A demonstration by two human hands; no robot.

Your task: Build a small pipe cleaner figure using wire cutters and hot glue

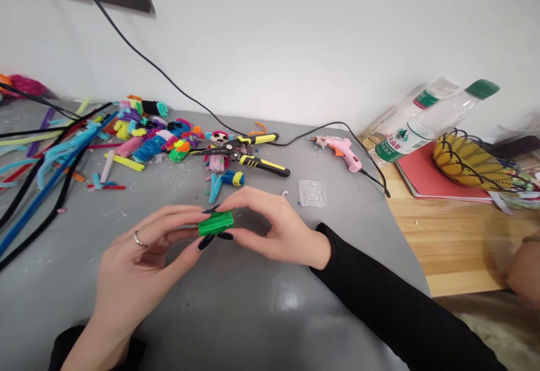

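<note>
A small green block of bundled pipe cleaners (216,224) is held above the grey table mat (236,315). My left hand (147,258) pinches its left end between thumb and fingers, with a ring on one finger. From the other side, my right hand (274,225) grips the right end between thumb and forefinger. Just beyond the hands lies a blue pipe-cleaner roll with a yellow band (233,178), beside bent light-blue pieces (215,187). Behind these, black and yellow pliers (242,152) rest across a pink pipe-cleaner figure (217,160).
Loose pipe cleaners (63,152) spread at the left, near a pile of colourful pieces (156,132). A pink glue gun (340,150) with a cord lies behind a clear plastic piece (313,193). Bottles (415,126) and a yellow basket (472,163) stand right. Someone's arm (525,272) shows at the right edge.
</note>
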